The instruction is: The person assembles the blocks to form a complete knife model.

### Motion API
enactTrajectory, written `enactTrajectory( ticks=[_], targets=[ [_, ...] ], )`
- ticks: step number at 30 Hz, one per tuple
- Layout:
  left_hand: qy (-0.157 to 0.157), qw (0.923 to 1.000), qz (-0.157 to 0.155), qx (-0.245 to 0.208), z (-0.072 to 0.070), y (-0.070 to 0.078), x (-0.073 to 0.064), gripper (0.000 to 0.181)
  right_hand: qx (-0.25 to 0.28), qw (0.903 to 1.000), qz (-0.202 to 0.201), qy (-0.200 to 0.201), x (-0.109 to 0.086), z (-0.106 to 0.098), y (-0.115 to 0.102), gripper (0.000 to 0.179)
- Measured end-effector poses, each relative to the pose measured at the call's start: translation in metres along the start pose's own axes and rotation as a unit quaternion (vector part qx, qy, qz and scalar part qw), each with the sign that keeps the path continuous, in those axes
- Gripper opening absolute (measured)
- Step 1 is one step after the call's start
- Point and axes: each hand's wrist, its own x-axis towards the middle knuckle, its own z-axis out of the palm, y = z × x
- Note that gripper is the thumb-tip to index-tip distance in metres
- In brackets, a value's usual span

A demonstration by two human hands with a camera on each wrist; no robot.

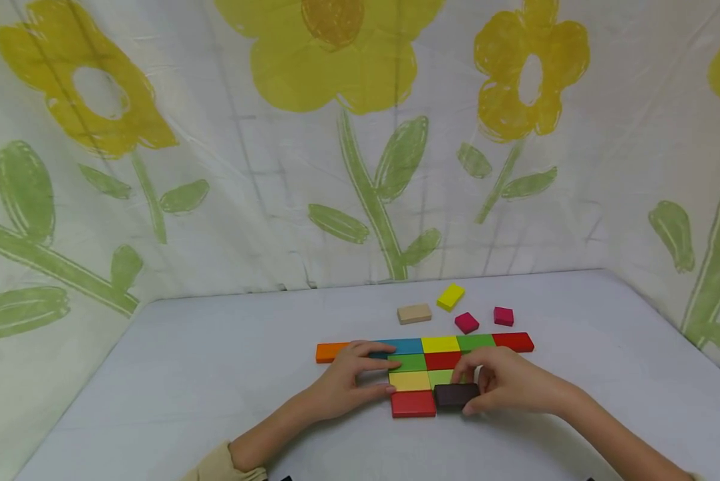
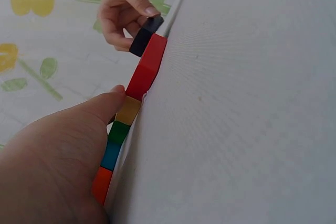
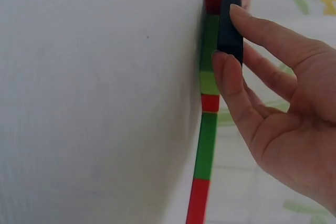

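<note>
In the head view my right hand pinches a dark, nearly black block between thumb and fingers. That block is beside a red block at the near end of a flat block layout; the right wrist view shows the dark block tilted and raised above its neighbours. My left hand lies along the layout's left side, fingers extended, fingertips at the blue block, green block and pale yellow block. Partly hidden by my right fingers is a light green block, with another red block behind it.
A long far row runs from an orange block to a red end block. Beyond it lie a beige block, a yellow block and two magenta blocks. A flowered curtain borders the white table.
</note>
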Motion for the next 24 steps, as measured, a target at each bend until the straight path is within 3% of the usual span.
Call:
enactTrajectory(
  ticks=[9,14,20,24],
  targets=[
    [-0.005,0.9999,-0.008,-0.006,0.000,0.000,0.000,0.040,0.000,0.9989,0.047,-0.003,0.002,0.005,-0.007,0.039],
    [-0.003,0.9999,-0.008,-0.008,0.000,0.001,0.000,0.040,-0.003,0.9997,0.025,0.000,0.003,0.008,0.002,0.039],
    [0.003,1.0000,-0.001,-0.009,0.001,0.000,0.000,0.040,-0.011,0.9999,-0.009,0.002,-0.002,0.007,-0.035,0.037],
    [0.002,1.0000,-0.003,-0.008,0.001,0.000,0.000,0.040,-0.009,0.9999,0.010,0.001,-0.006,0.003,-0.065,0.036]
  ],
)
